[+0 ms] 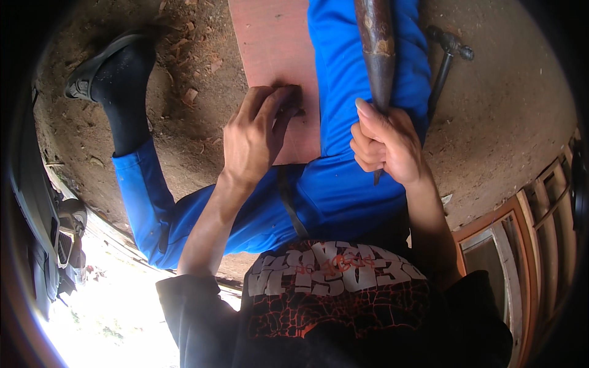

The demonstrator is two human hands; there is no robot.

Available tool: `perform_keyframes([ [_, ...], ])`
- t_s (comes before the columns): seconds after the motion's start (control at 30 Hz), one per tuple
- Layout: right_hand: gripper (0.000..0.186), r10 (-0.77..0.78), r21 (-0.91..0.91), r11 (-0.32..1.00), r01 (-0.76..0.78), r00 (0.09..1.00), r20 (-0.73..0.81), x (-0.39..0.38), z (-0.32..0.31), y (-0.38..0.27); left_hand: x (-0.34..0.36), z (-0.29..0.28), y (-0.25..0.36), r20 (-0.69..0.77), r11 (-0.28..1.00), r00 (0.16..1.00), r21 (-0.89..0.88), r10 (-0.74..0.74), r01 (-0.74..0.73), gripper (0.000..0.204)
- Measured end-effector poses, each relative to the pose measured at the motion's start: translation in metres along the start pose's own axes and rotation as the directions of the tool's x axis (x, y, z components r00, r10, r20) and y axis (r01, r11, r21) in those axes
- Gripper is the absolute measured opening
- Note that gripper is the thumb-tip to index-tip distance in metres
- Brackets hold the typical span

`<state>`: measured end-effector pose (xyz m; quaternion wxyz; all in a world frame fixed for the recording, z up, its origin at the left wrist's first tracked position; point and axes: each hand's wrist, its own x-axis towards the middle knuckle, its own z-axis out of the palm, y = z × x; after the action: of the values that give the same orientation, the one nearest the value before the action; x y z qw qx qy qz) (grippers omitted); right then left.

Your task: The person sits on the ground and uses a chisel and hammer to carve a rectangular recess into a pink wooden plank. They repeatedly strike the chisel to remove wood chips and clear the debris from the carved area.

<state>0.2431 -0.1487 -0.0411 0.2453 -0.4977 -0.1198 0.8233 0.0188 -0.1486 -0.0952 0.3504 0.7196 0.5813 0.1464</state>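
Note:
My right hand (389, 144) is closed round the narrow end of a dark brown, tapered wooden piece (377, 46). Its thick, glossy part extends away from me along my blue-trousered leg, and a thin dark tip pokes out below my fist. A lighter worn patch marks its side. My left hand (254, 132) hovers on or just over a reddish board (273, 40), fingers bent and thumb drawn in. Something dark shows at those fingertips, but shadow hides its shape, and I cannot tell contact with the board.
A hammer (450, 46) with a dark metal head lies on the dirt floor (503, 92) right of my leg. Wood chips (190, 96) are scattered at the left near my sandalled foot (119, 73). A wooden frame (521, 227) stands at the lower right.

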Motion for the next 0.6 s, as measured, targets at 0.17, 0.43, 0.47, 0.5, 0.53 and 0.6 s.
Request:
perform_keyframes([
  [0.17, 0.056, 0.013, 0.032, 0.999, -0.013, 1.0, -0.019, 0.001, 0.0, 0.0, -0.005, 0.006, -0.012, -0.046, 0.994, 0.993, 0.034, 0.106, -0.105, 0.024],
  [0.43, 0.055, 0.014, 0.018, 1.0, -0.014, 1.0, -0.027, 0.002, 0.001, -0.001, -0.003, 0.006, -0.018, 0.015, 0.972, 0.979, 0.115, 0.205, -0.206, 0.029],
  [0.47, 0.055, 0.012, 0.02, 1.0, -0.012, 1.0, -0.024, 0.002, 0.001, -0.001, -0.004, 0.007, -0.018, 0.021, 0.974, 0.98, 0.114, 0.196, -0.197, 0.029],
  [0.5, 0.055, 0.013, 0.029, 1.0, -0.012, 1.0, -0.02, 0.002, 0.0, 0.0, -0.004, 0.008, -0.019, 0.028, 0.975, 0.982, 0.112, 0.188, -0.19, 0.029],
  [0.53, 0.055, 0.013, 0.038, 0.999, -0.013, 1.0, -0.015, 0.003, 0.0, 0.001, -0.004, 0.009, -0.021, 0.017, 0.972, 0.978, 0.1, 0.21, -0.211, 0.029],
  [0.6, 0.054, 0.016, 0.049, 0.999, -0.016, 1.0, -0.012, 0.003, 0.0, 0.001, -0.004, 0.011, -0.026, -0.004, 0.966, 0.968, 0.073, 0.25, -0.25, 0.029],
])
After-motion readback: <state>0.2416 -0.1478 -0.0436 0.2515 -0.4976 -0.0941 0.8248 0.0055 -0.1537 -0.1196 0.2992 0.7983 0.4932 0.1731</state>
